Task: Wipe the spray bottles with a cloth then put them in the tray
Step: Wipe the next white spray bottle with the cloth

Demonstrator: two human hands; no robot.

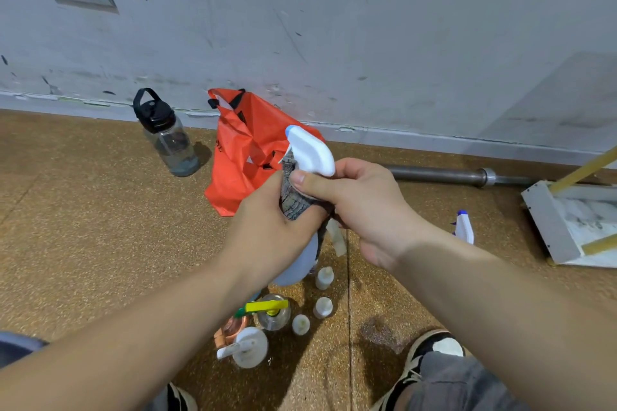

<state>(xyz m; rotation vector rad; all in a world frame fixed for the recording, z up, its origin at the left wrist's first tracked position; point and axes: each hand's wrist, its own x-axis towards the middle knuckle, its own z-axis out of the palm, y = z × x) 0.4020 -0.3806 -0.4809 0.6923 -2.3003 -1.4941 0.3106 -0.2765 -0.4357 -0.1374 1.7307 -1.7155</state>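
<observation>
Grey cloth [293, 200] pinched round the neck of a white-headed spray bottle [309, 152] by the right hand [360, 207], bottle body gripped by the left hand [267, 233], held above the brown floor [100, 227], white tray [547, 227] set well apart at right

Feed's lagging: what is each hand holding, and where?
Left hand grips the spray bottle around its shoulder; right hand pinches the cloth against the neck, just under the trigger head.

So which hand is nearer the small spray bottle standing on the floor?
Right. The right hand lies left of the small spray bottle, not touching; the left hand is farther left.
</observation>
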